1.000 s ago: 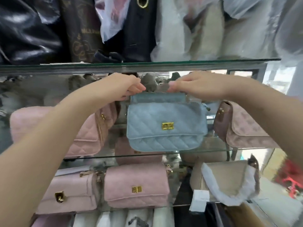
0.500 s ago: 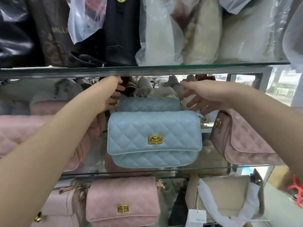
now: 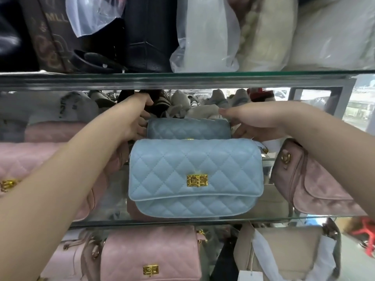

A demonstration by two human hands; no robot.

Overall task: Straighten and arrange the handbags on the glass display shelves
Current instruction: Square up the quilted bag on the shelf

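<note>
Glass display shelving, packed with bags. On middle glass shelf [image 3: 304, 216], front centre: light blue quilted leather handbag with gold clasp [image 3: 194, 177], upright. Just behind it: darker blue quilted handbag [image 3: 188, 128], gripped at left end by left hand [image 3: 134, 118], at right end by right hand [image 3: 253, 122], fingers curled. Pink quilted bag [image 3: 30, 159] alongside at left.

Both hands reach into the glass shelf [image 3: 182, 220]: left hand [image 3: 135, 118] and right hand [image 3: 256, 123] grip opposite ends of rear blue bag [image 3: 188, 129]. Front blue bag [image 3: 194, 171] stands upright just before it, pink bag [image 3: 30, 163] left, mauve bag [image 3: 318, 185] right.
</note>
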